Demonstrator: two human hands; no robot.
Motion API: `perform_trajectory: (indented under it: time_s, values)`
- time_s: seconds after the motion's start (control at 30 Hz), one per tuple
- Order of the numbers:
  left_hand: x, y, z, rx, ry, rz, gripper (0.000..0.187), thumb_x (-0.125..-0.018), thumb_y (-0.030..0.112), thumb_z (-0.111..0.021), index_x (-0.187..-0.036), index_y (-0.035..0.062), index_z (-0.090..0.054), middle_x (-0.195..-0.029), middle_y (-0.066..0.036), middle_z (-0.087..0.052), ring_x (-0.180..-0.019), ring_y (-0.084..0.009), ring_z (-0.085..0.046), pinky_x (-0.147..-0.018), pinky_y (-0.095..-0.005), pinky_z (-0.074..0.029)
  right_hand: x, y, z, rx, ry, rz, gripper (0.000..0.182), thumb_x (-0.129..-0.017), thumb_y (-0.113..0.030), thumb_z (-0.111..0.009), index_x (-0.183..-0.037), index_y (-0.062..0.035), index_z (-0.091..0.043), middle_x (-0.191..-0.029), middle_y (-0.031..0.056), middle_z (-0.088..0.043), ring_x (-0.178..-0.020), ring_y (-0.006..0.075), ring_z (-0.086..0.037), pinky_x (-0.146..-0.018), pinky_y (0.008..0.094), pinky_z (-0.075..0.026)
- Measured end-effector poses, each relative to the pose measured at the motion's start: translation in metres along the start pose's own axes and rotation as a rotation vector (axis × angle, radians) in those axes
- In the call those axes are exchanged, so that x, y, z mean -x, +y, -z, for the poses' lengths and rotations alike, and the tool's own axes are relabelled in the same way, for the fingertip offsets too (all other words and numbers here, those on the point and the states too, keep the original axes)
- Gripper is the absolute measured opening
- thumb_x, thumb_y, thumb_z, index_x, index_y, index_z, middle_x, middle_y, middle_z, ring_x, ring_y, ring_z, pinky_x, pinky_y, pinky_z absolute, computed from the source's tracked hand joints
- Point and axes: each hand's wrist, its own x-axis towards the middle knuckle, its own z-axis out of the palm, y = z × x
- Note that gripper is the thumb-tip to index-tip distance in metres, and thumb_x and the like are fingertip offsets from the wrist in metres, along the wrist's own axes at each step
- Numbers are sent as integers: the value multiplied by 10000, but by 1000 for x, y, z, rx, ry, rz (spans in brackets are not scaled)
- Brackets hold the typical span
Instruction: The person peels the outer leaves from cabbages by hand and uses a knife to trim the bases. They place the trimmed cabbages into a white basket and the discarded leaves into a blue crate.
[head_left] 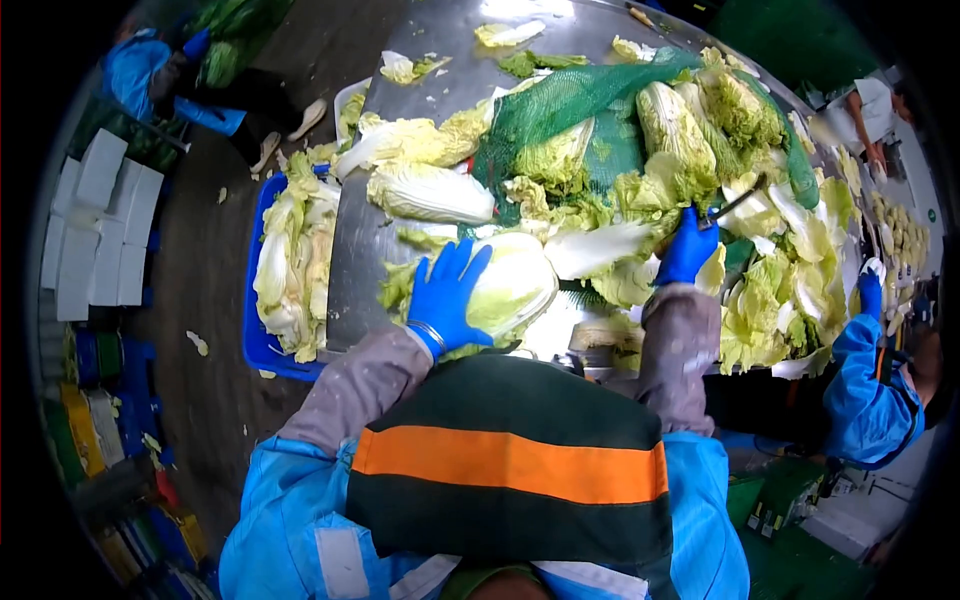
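Observation:
My left hand [450, 294], in a blue glove, lies with spread fingers on a pale napa cabbage [512, 284] near the table's front edge. To its right my right hand [688, 246], also gloved in blue, is closed around a dark-handled knife [738, 200] whose blade points up and right. A loose white leaf [597, 250], blurred, is between the cabbage and my right hand. Behind them, a green mesh net [570, 95] partly covers several cabbages. Another whole cabbage [430, 193] lies to the left of the net.
A blue crate [258, 318] full of leaves stands at the table's left edge. Trimmed leaves [775, 300] are heaped on the right of the metal table [350, 270]. Co-workers in blue are at the upper left and the right; another person is at the upper right.

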Motion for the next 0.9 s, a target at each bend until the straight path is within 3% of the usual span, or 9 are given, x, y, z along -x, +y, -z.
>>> perform_trajectory:
  time_s: [0.1,0.17,0.23,0.37,0.43,0.5,0.53,0.67,0.9]
  values:
    - [10,-6,9,48,66,116,1195,-452,484,-810,-1413,163,-177,-1426,-190,-200,-1325,-362,-171,-1019,-563,-147,-42,112,67,638,-217,-113,301,-797,-61,-604,-1082,14,-548,-863,74,-612,-741,143,-561,-692,279,-449]
    - [22,-11,16,-9,-15,259,1204,-463,495,-809,-1416,177,-146,-1440,-186,-165,-1326,-373,-152,-1020,-580,-132,-25,67,83,432,-123,113,308,-820,-92,-599,-1112,-15,-540,-949,84,-605,-779,157,-556,-700,271,-448]
    - [26,-23,-17,294,75,279,1166,-471,502,-806,-1401,153,-195,-1414,-218,-212,-1300,-382,-218,-1016,-547,-206,3,-3,78,394,-41,380,307,-833,-77,-595,-1128,-25,-533,-870,54,-575,-738,133,-524,-671,257,-439]
    - [-2,-25,-20,288,207,186,1097,-486,465,-815,-1375,129,-266,-1356,-250,-308,-1247,-388,-312,-1015,-456,-277,82,-46,71,221,-736,-205,319,-817,-103,-614,-1123,-55,-535,-718,38,-554,-644,146,-522,-582,276,-426]
    - [-12,-17,-17,262,194,242,1127,-466,474,-816,-1381,136,-252,-1377,-245,-272,-1257,-396,-287,-1009,-468,-278,113,-26,66,487,-961,-152,308,-785,-138,-641,-1068,-50,-555,-711,87,-578,-653,194,-568,-597,304,-451]
    - [-12,-5,-9,173,155,250,1153,-447,483,-818,-1385,141,-241,-1391,-240,-242,-1266,-406,-260,-1005,-480,-277,128,-5,65,376,-932,-50,281,-764,-163,-652,-1006,-44,-575,-757,141,-608,-694,241,-608,-632,322,-470]
    - [-9,-1,-9,127,126,257,1167,-437,488,-819,-1387,144,-236,-1398,-237,-227,-1271,-410,-247,-1003,-486,-276,130,-5,66,377,-928,-235,209,-781,-146,-623,-963,-48,-593,-835,147,-632,-762,267,-626,-673,327,-478]
    - [-12,-8,-20,158,180,203,1198,-413,488,-822,-1389,134,-225,-1393,-246,-220,-1266,-427,-237,-1005,-496,-265,140,5,53,575,-887,-49,190,-842,-207,-532,-1001,-105,-517,-810,170,-616,-739,371,-590,-604,428,-468]
    - [-14,-9,-21,162,191,187,1178,-426,471,-820,-1380,92,-243,-1373,-270,-235,-1237,-429,-271,-1008,-494,-256,141,26,26,620,-978,57,166,-825,-166,-507,-966,-84,-475,-763,199,-591,-678,397,-566,-576,467,-448]
